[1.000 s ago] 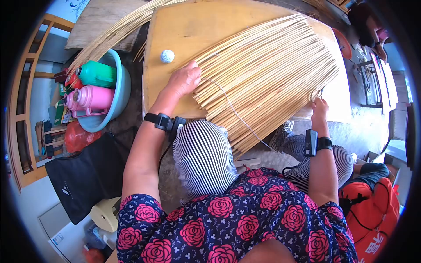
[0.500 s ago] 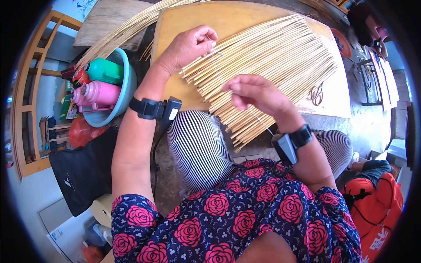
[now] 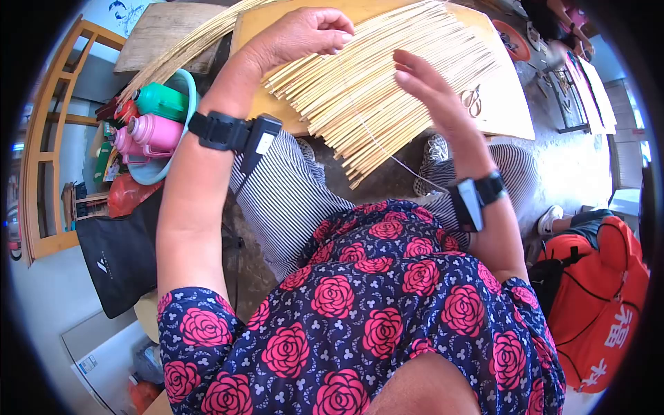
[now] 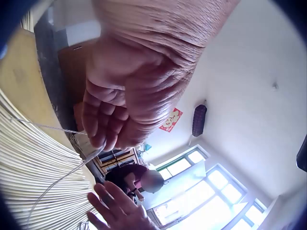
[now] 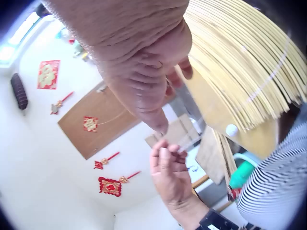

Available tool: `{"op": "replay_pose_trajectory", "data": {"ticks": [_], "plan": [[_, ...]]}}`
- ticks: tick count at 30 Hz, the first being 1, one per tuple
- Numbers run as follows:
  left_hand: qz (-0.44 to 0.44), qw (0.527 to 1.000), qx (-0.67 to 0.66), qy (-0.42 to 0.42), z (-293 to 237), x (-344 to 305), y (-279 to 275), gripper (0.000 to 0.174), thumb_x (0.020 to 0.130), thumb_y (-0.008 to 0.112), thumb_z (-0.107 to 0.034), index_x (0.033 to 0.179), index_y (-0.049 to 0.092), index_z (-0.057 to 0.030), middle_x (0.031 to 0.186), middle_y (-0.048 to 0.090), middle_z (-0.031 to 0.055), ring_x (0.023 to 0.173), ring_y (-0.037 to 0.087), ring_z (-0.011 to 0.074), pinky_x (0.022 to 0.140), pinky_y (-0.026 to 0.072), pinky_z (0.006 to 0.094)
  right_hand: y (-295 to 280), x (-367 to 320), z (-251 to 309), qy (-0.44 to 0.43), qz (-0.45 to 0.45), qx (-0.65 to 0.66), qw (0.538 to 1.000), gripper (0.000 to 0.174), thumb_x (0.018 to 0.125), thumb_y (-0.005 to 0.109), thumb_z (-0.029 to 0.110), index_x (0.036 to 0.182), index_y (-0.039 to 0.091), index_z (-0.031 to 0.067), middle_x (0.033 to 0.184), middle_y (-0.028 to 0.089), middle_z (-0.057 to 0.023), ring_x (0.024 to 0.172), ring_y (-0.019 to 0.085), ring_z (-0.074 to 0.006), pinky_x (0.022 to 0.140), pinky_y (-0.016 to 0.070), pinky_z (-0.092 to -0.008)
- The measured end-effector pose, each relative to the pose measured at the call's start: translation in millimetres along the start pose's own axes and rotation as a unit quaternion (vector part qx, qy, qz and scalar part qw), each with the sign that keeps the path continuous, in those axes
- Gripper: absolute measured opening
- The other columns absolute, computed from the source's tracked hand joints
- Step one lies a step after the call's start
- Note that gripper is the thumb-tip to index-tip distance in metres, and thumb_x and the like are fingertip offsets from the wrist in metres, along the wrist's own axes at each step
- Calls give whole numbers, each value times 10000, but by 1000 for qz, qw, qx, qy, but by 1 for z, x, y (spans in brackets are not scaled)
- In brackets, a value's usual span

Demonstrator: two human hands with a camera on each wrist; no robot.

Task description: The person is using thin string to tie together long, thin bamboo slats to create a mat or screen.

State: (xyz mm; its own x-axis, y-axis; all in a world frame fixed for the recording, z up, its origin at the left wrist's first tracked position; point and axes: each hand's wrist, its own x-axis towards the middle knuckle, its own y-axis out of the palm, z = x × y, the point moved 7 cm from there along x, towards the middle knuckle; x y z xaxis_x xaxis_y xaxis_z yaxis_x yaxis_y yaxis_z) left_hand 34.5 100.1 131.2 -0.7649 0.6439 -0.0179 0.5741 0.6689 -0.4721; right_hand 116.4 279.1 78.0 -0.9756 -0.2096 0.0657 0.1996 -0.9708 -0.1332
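A mat of thin straw-coloured sticks (image 3: 415,69) lies on the wooden table, with a pale string (image 3: 379,144) running across it near its closer end. Raised over the mat's far left edge, my left hand (image 3: 294,40) pinches the string (image 4: 91,157) between thumb and fingertips, as the left wrist view shows. Above the mat, my right hand (image 3: 439,100) is lifted with its fingers nearly straight, apart from the left hand. Scissors (image 3: 472,102) rest on the table at the mat's right. A white ball of string (image 5: 231,130) sits on the table beyond the mat's left edge.
Left of the table (image 3: 508,117), a blue basin (image 3: 192,93) holds green and pink thermos flasks (image 3: 155,133). Long loose stalks (image 3: 187,52) lie at the far left. A red bag (image 3: 595,297) stands at the right. Another person (image 4: 139,179) is farther back.
My right hand has left the scissors on the table and come over the mat. My left hand has risen from the mat's left edge with the string. The head view has shifted.
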Motion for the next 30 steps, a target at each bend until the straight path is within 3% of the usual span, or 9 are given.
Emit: {"op": "replay_pose_trajectory", "data": {"ticks": [2, 6, 9, 15, 19, 24, 27, 28, 30], "plan": [[5, 998, -57, 8, -17, -2, 23, 285, 894, 614, -200, 1107, 583, -13, 923, 621, 16, 840, 584, 68, 790, 497, 220, 22, 0, -18, 23, 21, 32, 999, 794, 841, 629, 463, 1384, 334, -35, 1420, 343, -240, 1353, 276, -318, 1105, 243, -390], [-87, 994, -28, 55, -25, -16, 52, 236, 899, 584, -139, 1081, 586, 10, 959, 637, 47, 890, 605, 107, 804, 491, 234, 48, -20, 1, 85, 172, 375, 907, 316, 948, 537, 242, 1142, 560, -6, 821, 619, -18, 759, 624, -104, 744, 522, -228], [-186, 967, -154, 76, -11, -43, 64, 209, 901, 564, -113, 1065, 589, 13, 912, 642, 52, 865, 606, 105, 795, 490, 247, -8, -40, 45, 76, 72, 133, 986, 276, 944, 538, 287, 959, 636, 29, 635, 534, 34, 524, 460, -40, 485, 381, -165], [-274, 938, -203, -63, 6, -142, 59, 237, 875, 577, -82, 1092, 584, 15, 1035, 617, 67, 851, 592, 121, 769, 477, 234, -53, -88, 121, 9, -69, -18, 997, 280, 947, 522, 275, 882, 625, 23, 568, 472, 30, 450, 373, -23, 414, 284, -165], [-233, 935, 241, 119, -46, -170, 43, 320, 839, 607, -64, 1147, 569, 11, 1262, 511, 110, 874, 588, 137, 777, 477, 237, -50, -121, 152, -60, -107, -31, 992, 315, 951, 496, 281, 844, 606, 6, 528, 449, 32, 420, 334, -8, 406, 234, -161], [-269, 942, -125, 157, -114, -136, 74, 412, 768, 661, 18, 1168, 563, -8, 1361, 436, 105, 914, 598, 154, 799, 485, 265, -6, -130, 173, -172, 123, -70, 975, 229, 913, 530, 175, 832, 591, -31, 673, 577, -63, 422, 418, -50, 393, 309, -204], [-15, 981, -39, 189, -120, -118, 119, 279, 780, 706, -41, 1046, 623, -29, 1048, 645, 73, 787, 584, 116, 702, 487, 260, -3, -141, 180, -254, 253, -114, 926, 182, 893, 577, 149, 874, 613, -29, 751, 637, -98, 491, 532, -104, 435, 396, -242], [-49, 941, 131, 308, -130, -121, 118, 141, 827, 681, -95, 951, 658, -31, 855, 663, 54, 715, 553, 98, 619, 456, 266, -23, -147, 178, -266, 183, -72, 944, 157, 871, 580, 128, 807, 609, -13, 712, 629, -92, 476, 529, -99, 419, 388, -238], [-100, 983, 21, 151, -79, -123, 91, 161, 885, 624, -177, 938, 675, -33, 839, 641, 15, 674, 514, 73, 604, 420, 234, -67, -171, 165, -299, 5, -8, 954, 192, 844, 562, 97, 662, 565, 37, 634, 604, -70, 433, 504, -87, 384, 363, -222]]}}
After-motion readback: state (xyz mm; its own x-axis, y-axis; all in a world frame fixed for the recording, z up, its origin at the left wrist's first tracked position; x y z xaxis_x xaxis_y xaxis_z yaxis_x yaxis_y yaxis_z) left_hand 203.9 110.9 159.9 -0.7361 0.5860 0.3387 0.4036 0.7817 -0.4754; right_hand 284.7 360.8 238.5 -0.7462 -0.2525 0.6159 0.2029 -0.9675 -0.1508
